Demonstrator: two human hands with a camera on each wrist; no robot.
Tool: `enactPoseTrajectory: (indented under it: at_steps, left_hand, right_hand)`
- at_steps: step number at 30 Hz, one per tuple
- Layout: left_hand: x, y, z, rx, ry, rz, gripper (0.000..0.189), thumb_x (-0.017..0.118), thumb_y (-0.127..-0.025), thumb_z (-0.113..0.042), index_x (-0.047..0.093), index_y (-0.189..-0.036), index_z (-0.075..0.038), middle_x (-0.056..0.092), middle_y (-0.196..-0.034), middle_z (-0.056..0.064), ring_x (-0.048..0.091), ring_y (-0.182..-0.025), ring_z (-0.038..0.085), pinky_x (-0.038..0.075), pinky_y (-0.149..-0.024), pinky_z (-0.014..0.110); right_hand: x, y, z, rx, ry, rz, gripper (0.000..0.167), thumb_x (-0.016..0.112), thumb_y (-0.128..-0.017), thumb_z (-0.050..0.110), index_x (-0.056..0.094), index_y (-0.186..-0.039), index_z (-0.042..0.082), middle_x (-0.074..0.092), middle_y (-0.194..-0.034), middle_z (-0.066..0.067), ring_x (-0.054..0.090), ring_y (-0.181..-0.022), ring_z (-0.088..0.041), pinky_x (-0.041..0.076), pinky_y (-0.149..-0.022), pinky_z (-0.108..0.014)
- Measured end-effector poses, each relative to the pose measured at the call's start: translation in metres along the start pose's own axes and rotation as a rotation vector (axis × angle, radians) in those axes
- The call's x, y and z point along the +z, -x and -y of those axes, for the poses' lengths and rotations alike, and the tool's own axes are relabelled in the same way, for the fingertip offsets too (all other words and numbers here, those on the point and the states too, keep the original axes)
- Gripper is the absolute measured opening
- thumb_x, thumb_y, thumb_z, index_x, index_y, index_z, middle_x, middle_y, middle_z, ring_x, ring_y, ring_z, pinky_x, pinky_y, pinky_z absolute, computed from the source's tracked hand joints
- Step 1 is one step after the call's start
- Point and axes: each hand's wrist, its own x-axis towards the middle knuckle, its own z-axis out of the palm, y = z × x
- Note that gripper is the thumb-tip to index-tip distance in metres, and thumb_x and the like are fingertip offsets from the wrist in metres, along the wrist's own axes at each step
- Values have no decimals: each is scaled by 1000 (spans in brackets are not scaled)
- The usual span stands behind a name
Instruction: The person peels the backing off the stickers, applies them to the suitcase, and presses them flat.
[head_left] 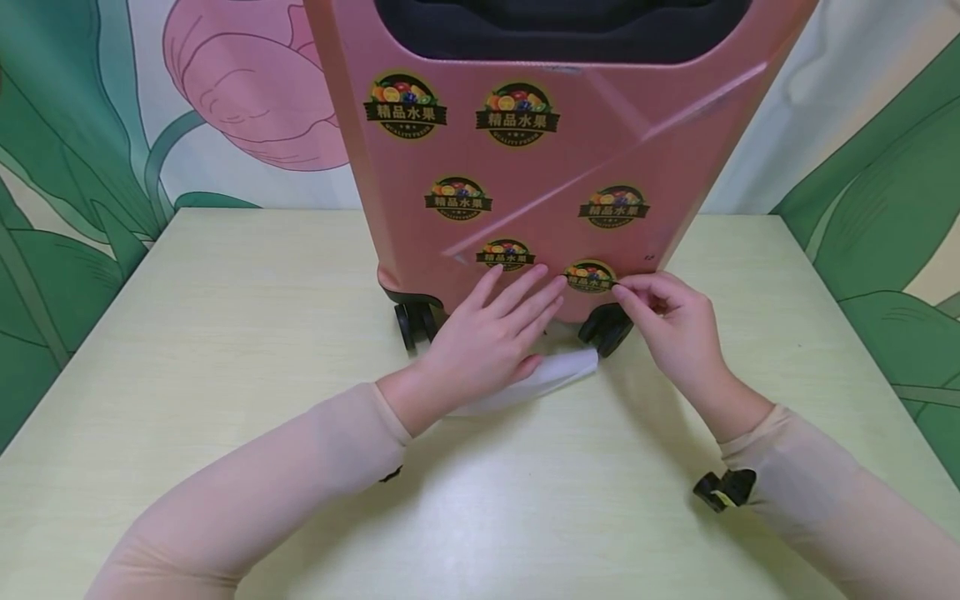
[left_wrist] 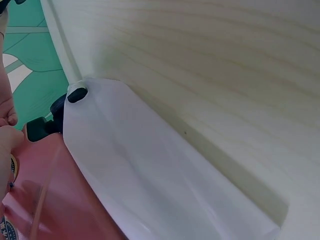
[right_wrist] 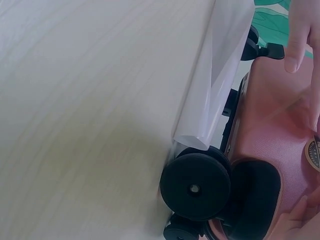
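A pink suitcase (head_left: pixel 547 175) stands on the table, its front bearing several round black-and-gold fruit stickers. Thumb and index finger of my right hand (head_left: pixel 678 325) pinch the right edge of the lowest sticker (head_left: pixel 590 277), just above a wheel (head_left: pixel 606 330). My left hand (head_left: pixel 483 346) lies with fingers extended against the suitcase, below another sticker (head_left: pixel 506 254), its fingertips close to the pinched one's left edge. Under the left hand, a curled white sheet (head_left: pixel 558 372) rests on the table; it fills much of the left wrist view. Both hands are mostly cut off in the wrist views.
The pale wooden table (head_left: pixel 225 317) extends around the suitcase. A second black wheel (head_left: pixel 414 323) is at its lower left. In the right wrist view, the rolled end of the sheet (right_wrist: pixel 195 120) sits beside a wheel (right_wrist: pixel 195 187). A leaf-and-flower wall mural (head_left: pixel 255 83) is behind.
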Motion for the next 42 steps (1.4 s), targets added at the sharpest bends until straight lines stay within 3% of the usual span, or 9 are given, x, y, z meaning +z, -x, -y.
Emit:
enactPoseTrajectory:
  at_steps: [5, 8, 12, 16, 19, 22, 29, 33, 42]
  left_hand:
    - [0, -1, 1, 13, -4, 45, 61, 50, -90, -48, 46, -138, -11, 31, -149, 5, 16, -140, 25, 12, -109, 50]
    - [-1, -1, 3, 52, -10, 22, 56, 51, -91, -46, 53, -133, -10, 38, -145, 6, 21, -139, 25, 13, -109, 50]
    - [-9, -7, 10, 41, -25, -152, 46, 52, -92, -37, 57, -129, -10, 47, -139, 8, 31, -134, 25, 19, -108, 50]
    - [-27, -22, 27, -86, -6, -363, 48, 55, -91, -33, 52, -132, -9, 42, -142, 12, 31, -134, 27, 20, -106, 52]
    - [-43, -34, 41, -187, 22, -430, 56, 55, -90, -37, 44, -137, -9, 36, -145, 15, 24, -136, 29, 14, -107, 55]
    - [-58, -45, 53, -267, 38, -434, 62, 50, -90, -42, 38, -141, -9, 31, -147, 17, 19, -138, 31, 7, -108, 55]
    - [-83, -67, 82, -400, 10, -373, 65, 33, -94, -50, 33, -144, -9, 27, -149, 16, 16, -138, 33, -4, -109, 52]
    - [-88, -75, 91, -408, -8, -358, 70, 31, -93, -53, 32, -144, -6, 33, -144, 16, 18, -138, 32, -4, -109, 51]
    - [-93, -80, 90, -423, -38, -343, 81, 40, -87, -65, 36, -139, -3, 38, -140, 15, 25, -133, 30, 6, -109, 47]
  right_hand:
    - [1, 0, 0, -1, 6, -5, 10, 67, -85, 5, 71, -91, -2, 52, -72, 1, 44, -65, -9, 36, -54, -16]
    - [1, -1, 0, -2, 9, -6, 10, 68, -85, 5, 71, -90, -2, 52, -72, 1, 44, -65, -9, 36, -54, -16]
    - [2, -1, 0, -2, 9, -6, 10, 67, -85, 6, 71, -90, -2, 52, -72, 0, 44, -65, -9, 36, -54, -16]
    - [2, -1, 0, -6, 9, -11, 10, 67, -85, 6, 71, -90, -3, 52, -71, 0, 44, -64, -9, 36, -54, -16]
    - [1, -1, -1, -4, 11, -13, 10, 67, -85, 5, 71, -89, -3, 51, -71, 0, 44, -64, -8, 36, -54, -16]
    - [2, 0, -1, 0, 11, -11, 10, 67, -85, 5, 71, -90, -3, 51, -71, 1, 45, -65, -8, 37, -55, -15]
    - [3, 0, -2, 6, 19, -2, 11, 68, -85, 6, 71, -91, -2, 53, -72, 0, 47, -66, -7, 39, -56, -14]
    - [3, 0, -3, -8, 48, -2, 11, 68, -84, 5, 71, -91, -2, 53, -72, -1, 47, -66, -6, 39, -57, -13]
    - [0, -2, 0, -166, 256, -18, 9, 71, -82, 7, 70, -87, 0, 54, -69, -5, 47, -65, -11, 36, -58, -16]
